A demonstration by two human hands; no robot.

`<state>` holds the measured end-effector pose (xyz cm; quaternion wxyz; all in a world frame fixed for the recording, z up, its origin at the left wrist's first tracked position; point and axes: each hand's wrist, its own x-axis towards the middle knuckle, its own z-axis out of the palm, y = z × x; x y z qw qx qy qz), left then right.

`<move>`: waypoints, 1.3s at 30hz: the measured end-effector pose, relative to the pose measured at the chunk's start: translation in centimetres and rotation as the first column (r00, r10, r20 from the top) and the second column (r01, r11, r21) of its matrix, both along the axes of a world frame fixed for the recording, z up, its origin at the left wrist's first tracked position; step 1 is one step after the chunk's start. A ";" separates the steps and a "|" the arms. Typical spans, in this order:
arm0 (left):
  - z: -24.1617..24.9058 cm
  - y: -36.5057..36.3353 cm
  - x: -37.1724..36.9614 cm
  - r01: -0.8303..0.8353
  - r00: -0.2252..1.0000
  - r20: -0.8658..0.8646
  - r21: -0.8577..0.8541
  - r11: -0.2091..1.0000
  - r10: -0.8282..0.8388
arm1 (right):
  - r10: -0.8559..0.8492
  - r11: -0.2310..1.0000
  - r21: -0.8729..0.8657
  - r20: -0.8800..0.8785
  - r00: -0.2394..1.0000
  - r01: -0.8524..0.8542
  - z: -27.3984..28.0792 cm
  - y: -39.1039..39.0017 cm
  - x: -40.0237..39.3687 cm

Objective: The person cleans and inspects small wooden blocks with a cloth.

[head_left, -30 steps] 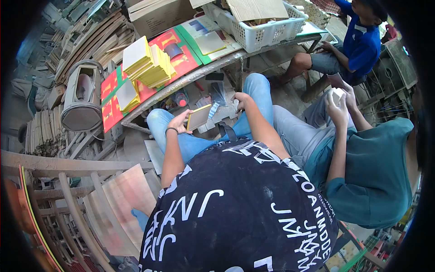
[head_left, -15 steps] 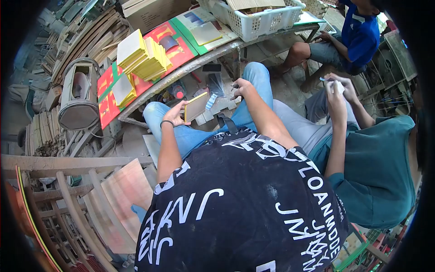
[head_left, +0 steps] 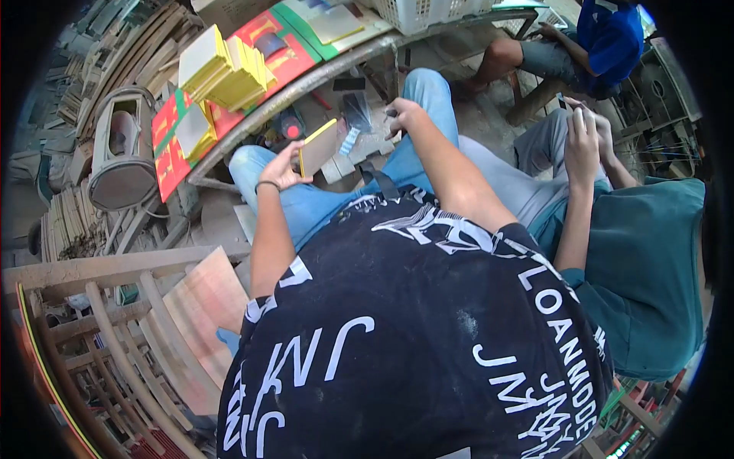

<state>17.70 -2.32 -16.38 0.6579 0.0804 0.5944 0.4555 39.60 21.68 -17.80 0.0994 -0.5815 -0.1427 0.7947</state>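
My left hand (head_left: 283, 166) grips a thin rectangular panel (head_left: 319, 149) by its near left edge. The panel has a pale brownish face and yellow edges, and it is tilted above my lap. Over my right thigh, my right hand (head_left: 404, 119) is apart from the panel with its fingers curled. Something small and dark shows at those fingertips, too small to name. Similar yellow-edged panels stand in a tall stack (head_left: 222, 75) on the bench ahead, with a lower stack (head_left: 196, 135) beside it. One more panel (head_left: 334, 25) lies farther right.
Red and green sheets (head_left: 170, 159) cover the metal-edged bench. A white plastic basket (head_left: 424, 14) stands at its far right. A person in a teal shirt (head_left: 634, 275) sits close on my right; another in blue (head_left: 609, 42) sits beyond. Wooden slats (head_left: 115, 336) are at my left.
The view has shifted, so the bench sits higher and farther left. My left hand still holds the panel, and my right hand stays apart from it. The neighbour's hands have changed position.
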 end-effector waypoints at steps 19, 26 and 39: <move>1.0 0.3 1.1 0.020 1.000 -0.021 0.022 1.000 -0.019 | 0.310 0.936 0.148 0.086 0.947 -0.320 1.4 -2.0 -0.2; 1.6 1.4 2.4 -0.023 0.999 0.026 0.027 0.999 0.023 | 0.592 0.749 0.225 0.196 0.782 -0.623 2.8 -3.7 -1.2; 2.5 2.6 8.0 -0.119 0.992 0.062 0.233 0.965 0.107 | 0.083 0.615 0.776 0.113 0.990 -0.140 -3.0 -9.0 -3.8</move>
